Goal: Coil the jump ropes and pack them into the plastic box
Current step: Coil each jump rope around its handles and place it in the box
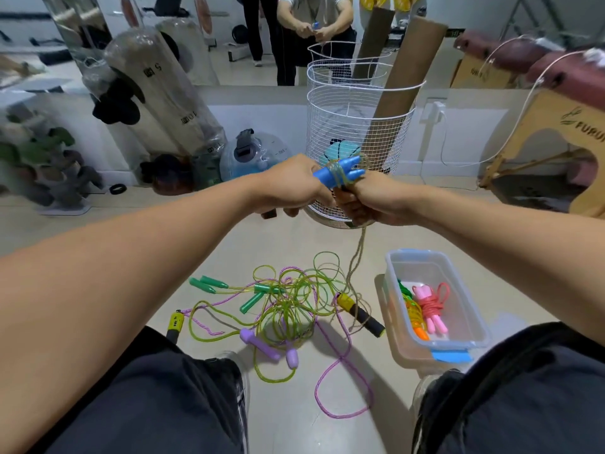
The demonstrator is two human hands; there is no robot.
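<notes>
My left hand (291,188) grips the two blue handles (340,173) of a jump rope, with a yellowish cord wound around them. My right hand (370,201) holds the cord just below the handles; a strand of it (355,257) hangs down to the floor. On the floor lies a tangled pile of ropes (288,306) with green (209,284), purple (262,345) and yellow-black (358,314) handles. The clear plastic box (458,283) stands to the right of the pile and holds a pink coiled rope (430,306) and an orange-green one (414,314).
A white wire basket (360,132) with a cardboard tube and a ball stands just behind my hands. A mirror (229,44) on the far wall reflects a person. Wrapped punching bags (157,103) lean at left, a wooden bench (556,132) stands at right. My knees frame the floor below.
</notes>
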